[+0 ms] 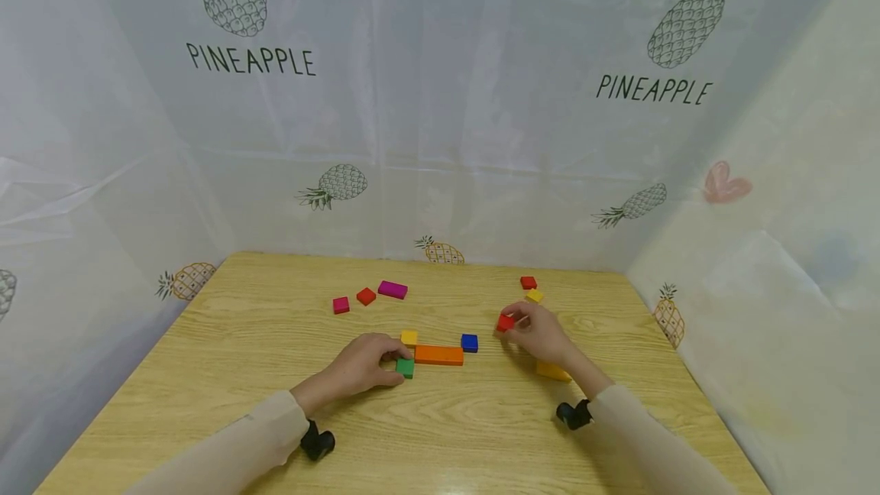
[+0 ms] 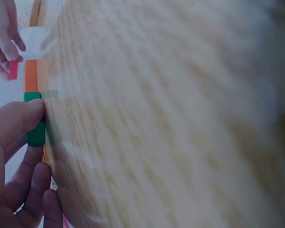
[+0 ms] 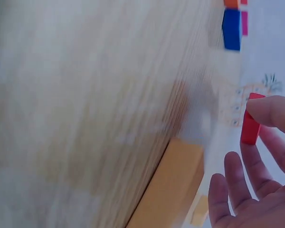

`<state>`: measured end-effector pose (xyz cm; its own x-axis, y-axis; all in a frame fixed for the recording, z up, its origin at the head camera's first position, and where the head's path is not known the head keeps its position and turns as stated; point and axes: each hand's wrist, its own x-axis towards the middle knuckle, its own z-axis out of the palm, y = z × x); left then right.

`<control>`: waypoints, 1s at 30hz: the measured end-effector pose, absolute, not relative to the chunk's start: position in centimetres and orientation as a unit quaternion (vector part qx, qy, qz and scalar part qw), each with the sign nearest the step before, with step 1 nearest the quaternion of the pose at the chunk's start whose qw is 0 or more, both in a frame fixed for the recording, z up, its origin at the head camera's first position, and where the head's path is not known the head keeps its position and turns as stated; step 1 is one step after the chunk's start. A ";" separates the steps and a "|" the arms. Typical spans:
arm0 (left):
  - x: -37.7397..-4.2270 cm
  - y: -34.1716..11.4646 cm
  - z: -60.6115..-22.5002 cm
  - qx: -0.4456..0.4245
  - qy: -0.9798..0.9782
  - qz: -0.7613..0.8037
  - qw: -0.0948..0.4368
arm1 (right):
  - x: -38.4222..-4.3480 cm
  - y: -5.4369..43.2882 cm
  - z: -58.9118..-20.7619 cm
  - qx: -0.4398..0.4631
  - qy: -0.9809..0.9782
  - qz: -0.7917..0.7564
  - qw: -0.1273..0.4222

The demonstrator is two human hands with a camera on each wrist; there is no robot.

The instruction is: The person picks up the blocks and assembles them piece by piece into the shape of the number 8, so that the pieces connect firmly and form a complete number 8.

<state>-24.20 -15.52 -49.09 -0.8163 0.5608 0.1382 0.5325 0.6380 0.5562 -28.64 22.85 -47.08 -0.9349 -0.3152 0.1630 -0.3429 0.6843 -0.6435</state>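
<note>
My left hand (image 1: 367, 364) pinches a green block (image 1: 405, 368) between thumb and fingers, at the left end of a long orange block (image 1: 438, 356). A yellow block (image 1: 409, 338) lies just behind the green one. To the right of the orange block, slightly behind it, is a blue block (image 1: 470, 343). My right hand (image 1: 539, 333) grips a small red block (image 3: 251, 121) between thumb and fingertips, raised above the table in the right wrist view. A long yellow-orange block (image 1: 553, 371) lies beneath that wrist, partly hidden by the forearm.
Toward the back left of the wooden table (image 1: 261, 327) lie a pink-red block (image 1: 341, 305), a red block (image 1: 367, 296) and a purple block (image 1: 393, 289). Another red block (image 1: 528, 283) and a small yellow block (image 1: 535, 296) sit behind my right hand. Pineapple-print cloth (image 1: 440, 136) surrounds the table.
</note>
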 end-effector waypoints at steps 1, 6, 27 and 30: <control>-24.2 -15.5 -49.1 0.302 0.905 0.299 0.024 | -28.4 22.7 -47.0 0.183 -0.916 0.355 0.019; -24.1 -15.5 -49.0 0.301 0.905 0.300 0.024 | -27.0 22.0 -46.8 0.194 -0.911 0.364 0.017; -24.3 -15.6 -49.2 0.303 0.904 0.300 0.022 | -22.6 19.7 -47.5 0.267 -0.887 0.376 0.009; -24.2 -15.6 -49.2 0.304 0.903 0.304 0.022 | -22.4 19.5 -47.8 0.267 -0.886 0.380 -0.001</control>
